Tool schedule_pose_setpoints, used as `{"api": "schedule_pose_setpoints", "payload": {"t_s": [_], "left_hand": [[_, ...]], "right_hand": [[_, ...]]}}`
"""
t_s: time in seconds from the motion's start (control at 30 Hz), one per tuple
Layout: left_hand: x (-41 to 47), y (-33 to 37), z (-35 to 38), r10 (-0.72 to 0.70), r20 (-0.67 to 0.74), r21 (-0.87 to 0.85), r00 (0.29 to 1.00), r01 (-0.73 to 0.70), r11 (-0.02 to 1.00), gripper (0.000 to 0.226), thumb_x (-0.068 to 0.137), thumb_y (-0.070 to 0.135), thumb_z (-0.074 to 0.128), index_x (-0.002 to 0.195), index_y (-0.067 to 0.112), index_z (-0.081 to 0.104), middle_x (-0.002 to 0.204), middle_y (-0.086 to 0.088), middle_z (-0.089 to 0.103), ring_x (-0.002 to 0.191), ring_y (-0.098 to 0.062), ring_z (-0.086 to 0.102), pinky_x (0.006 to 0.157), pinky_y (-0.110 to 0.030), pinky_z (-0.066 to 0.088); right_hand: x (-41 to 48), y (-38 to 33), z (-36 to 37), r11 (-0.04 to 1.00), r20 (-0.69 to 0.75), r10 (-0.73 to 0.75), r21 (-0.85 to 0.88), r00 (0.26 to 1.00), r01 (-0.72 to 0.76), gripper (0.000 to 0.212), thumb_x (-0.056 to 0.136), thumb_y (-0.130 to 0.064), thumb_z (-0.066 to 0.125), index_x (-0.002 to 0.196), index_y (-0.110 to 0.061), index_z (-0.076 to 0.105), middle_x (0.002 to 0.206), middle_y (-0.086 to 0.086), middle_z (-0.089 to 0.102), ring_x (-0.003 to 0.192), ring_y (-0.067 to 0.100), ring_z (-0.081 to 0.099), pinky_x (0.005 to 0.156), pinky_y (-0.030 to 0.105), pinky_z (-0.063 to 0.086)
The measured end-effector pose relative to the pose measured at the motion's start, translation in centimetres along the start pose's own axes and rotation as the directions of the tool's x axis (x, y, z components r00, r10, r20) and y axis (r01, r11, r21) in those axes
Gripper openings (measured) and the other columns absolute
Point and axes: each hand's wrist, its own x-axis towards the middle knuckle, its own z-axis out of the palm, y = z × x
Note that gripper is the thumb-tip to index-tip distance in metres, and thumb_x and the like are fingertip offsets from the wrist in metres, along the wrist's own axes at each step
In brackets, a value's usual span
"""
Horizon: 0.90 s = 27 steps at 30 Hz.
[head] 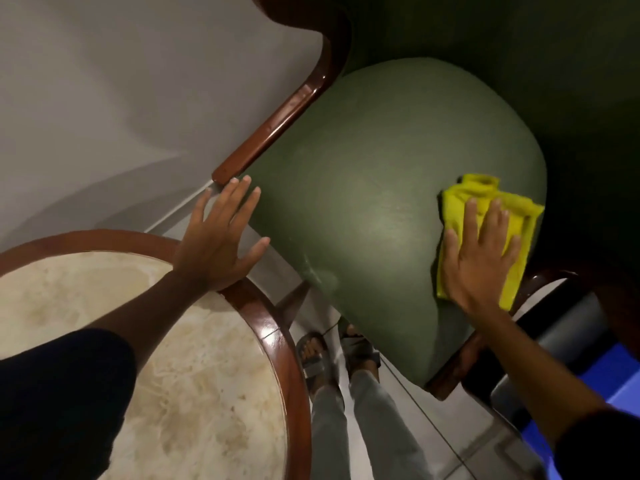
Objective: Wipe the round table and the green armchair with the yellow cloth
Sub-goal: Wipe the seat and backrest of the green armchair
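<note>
The green armchair's seat cushion (374,188) fills the middle of the view, with a polished wooden arm (277,126) along its left side. My right hand (481,251) lies flat on the crumpled yellow cloth (519,216), pressing it onto the right edge of the cushion. My left hand (221,233) is spread open, its fingers resting at the cushion's left edge just below the end of the wooden arm. The round table (287,344), a marble-like top in a glossy wooden rim, sits at lower left under my left forearm.
A grey wall (121,98) runs behind the table and chair. My sandalled feet (332,355) stand on pale floor tiles in the narrow gap between table and chair. A dark object with a blue surface (609,368) sits at lower right beside the chair's other wooden arm.
</note>
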Motion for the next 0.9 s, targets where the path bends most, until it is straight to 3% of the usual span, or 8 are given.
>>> {"api": "schedule_pose_setpoints", "payload": {"t_s": [0.1,0.23,0.33,0.43,0.6,0.63,0.77,0.9], "left_hand": [[-0.5,0.6,0.0,-0.146,-0.079,0.048,0.986,0.150,0.987,0.077,0.096,0.060,0.032,0.155,0.012,0.025,0.165,-0.012,0.022,0.153,-0.025,0.021,0.122,-0.056,0.019],[-4.7,1.3,0.6,-0.464,-0.149,-0.055,0.873,0.461,0.886,0.069,0.100,0.053,0.028,0.155,0.011,0.023,0.165,-0.013,0.020,0.154,-0.027,0.016,0.124,-0.055,0.011],[-10.2,3.6,1.9,-0.479,-0.177,-0.112,0.860,0.465,0.878,0.065,0.101,0.048,0.029,0.153,0.008,0.029,0.163,-0.016,0.026,0.153,-0.030,0.021,0.123,-0.054,0.017],[-13.3,4.9,2.5,-0.509,-0.178,-0.086,0.842,0.502,0.861,0.063,0.103,0.045,0.030,0.153,0.007,0.030,0.162,-0.016,0.029,0.152,-0.030,0.025,0.123,-0.052,0.019],[-12.1,4.3,2.7,-0.507,-0.151,-0.079,0.849,0.501,0.862,0.064,0.103,0.047,0.027,0.154,0.009,0.029,0.163,-0.013,0.028,0.152,-0.027,0.024,0.123,-0.050,0.016],[-12.2,4.4,2.6,-0.522,-0.145,-0.091,0.840,0.514,0.853,0.064,0.103,0.048,0.026,0.154,0.010,0.028,0.164,-0.012,0.026,0.153,-0.026,0.023,0.123,-0.050,0.015],[-12.3,4.8,2.6,-0.524,-0.143,-0.071,0.839,0.520,0.852,0.066,0.102,0.051,0.026,0.156,0.013,0.024,0.165,-0.010,0.023,0.154,-0.027,0.020,0.124,-0.050,0.012],[-12.4,4.5,3.3,-0.517,-0.175,-0.027,0.838,0.521,0.853,0.066,0.103,0.052,0.025,0.157,0.014,0.020,0.166,-0.009,0.022,0.154,-0.025,0.017,0.124,-0.046,0.006]], "right_hand": [[4.2,-5.4,-0.3,0.999,-0.020,-0.042,0.024,0.999,0.042,0.059,0.101,-0.046,0.026,0.155,-0.025,0.016,0.164,0.012,0.011,0.152,0.030,0.008,0.120,0.057,0.008],[6.5,-15.1,0.5,0.943,0.047,-0.334,0.019,0.942,0.333,0.057,0.102,-0.046,0.026,0.155,-0.028,0.013,0.165,0.010,0.008,0.152,0.030,0.004,0.120,0.058,0.001],[5.3,-21.9,1.3,0.761,0.120,-0.638,-0.051,0.761,0.647,0.056,0.101,-0.045,0.023,0.154,-0.030,0.016,0.165,0.008,0.010,0.152,0.029,0.006,0.120,0.058,0.002],[1.6,-23.9,2.4,0.543,0.194,-0.802,-0.157,0.565,0.825,0.055,0.099,-0.042,0.024,0.153,-0.031,0.022,0.164,0.009,0.015,0.151,0.030,0.012,0.120,0.059,0.007],[-3.1,-15.7,3.8,0.265,0.309,-0.887,-0.265,0.342,0.927,0.059,0.094,-0.038,0.036,0.151,-0.028,0.026,0.164,0.010,0.016,0.151,0.034,0.014,0.119,0.063,0.013],[-4.6,-13.6,3.7,0.246,0.321,-0.886,-0.287,0.335,0.926,0.060,0.093,-0.038,0.039,0.151,-0.027,0.026,0.164,0.010,0.016,0.151,0.034,0.014,0.118,0.064,0.014],[-8.9,-4.6,3.3,0.395,0.245,-0.851,-0.283,0.464,0.874,0.058,0.099,-0.042,0.030,0.154,-0.032,0.017,0.164,0.008,0.015,0.151,0.031,0.013,0.117,0.062,0.018],[-8.8,2.7,1.5,0.813,0.135,-0.541,-0.170,0.830,0.557,0.056,0.101,-0.047,0.018,0.155,-0.032,0.013,0.161,0.016,0.023,0.150,0.030,0.018,0.118,0.059,0.016]]}}
